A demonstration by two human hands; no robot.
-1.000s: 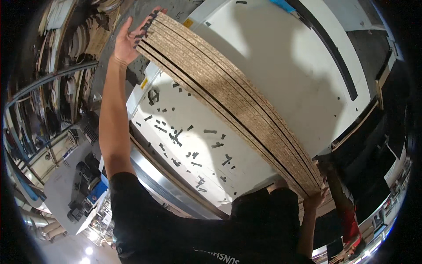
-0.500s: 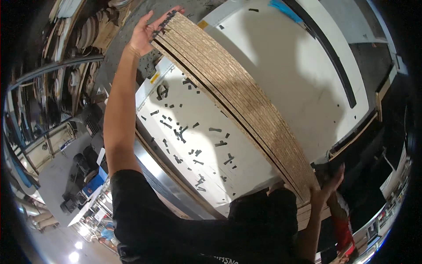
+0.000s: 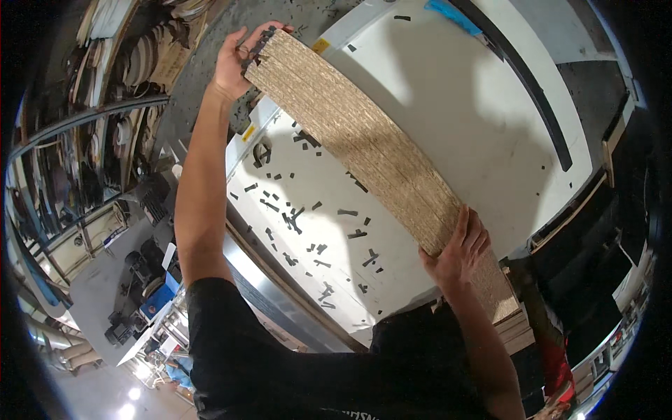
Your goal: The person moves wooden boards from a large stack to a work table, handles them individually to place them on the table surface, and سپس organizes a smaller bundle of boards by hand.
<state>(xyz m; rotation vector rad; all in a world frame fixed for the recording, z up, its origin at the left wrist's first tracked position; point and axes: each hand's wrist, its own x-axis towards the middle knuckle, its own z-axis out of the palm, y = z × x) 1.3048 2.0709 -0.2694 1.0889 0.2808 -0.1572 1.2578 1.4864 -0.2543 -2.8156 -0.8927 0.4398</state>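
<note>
Evenly matched pressure from both hands seems key to a good hold on the stack of wooden boards (image 3: 360, 140), which slants across the bench (image 3: 399, 63); whether it touches the top, I cannot tell. The left hand (image 3: 241, 61) is spread fairly wide against the dark board ends, just past the bench's far left edge. The right hand (image 3: 462, 245) clasps the stack near the bench's near right corner, thumb on 1 side and fingers on the other. I'd keep the 2 ends level and the boards flush, so none slips out. Over the bench's far half, room opens between the stack and the black strip (image 3: 535, 98). Black scraps (image 3: 292, 220) litter its near half, and red clothing (image 3: 556, 367) on someone beyond its right side calls for care when swinging that way.
</note>
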